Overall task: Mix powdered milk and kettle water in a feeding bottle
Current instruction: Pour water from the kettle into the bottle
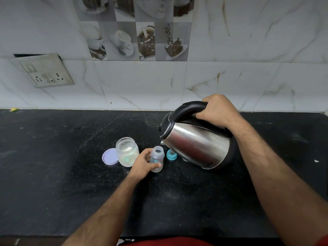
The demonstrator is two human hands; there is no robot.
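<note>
A small clear feeding bottle (157,158) stands open on the black counter (53,157), and my left hand (144,165) grips its side. My right hand (219,110) holds the black handle of a steel kettle (197,142). The kettle is lifted and tilted left, its spout just above and right of the bottle's mouth. An open clear jar (126,151) with white milk powder stands left of the bottle. The bottle's blue teat ring (171,155) lies on the counter between bottle and kettle.
The jar's pale purple lid (110,156) lies flat left of the jar. A marble-tiled wall (230,82) rises behind the counter, with a switch and socket plate (44,71) at left. The counter's front edge runs along the bottom.
</note>
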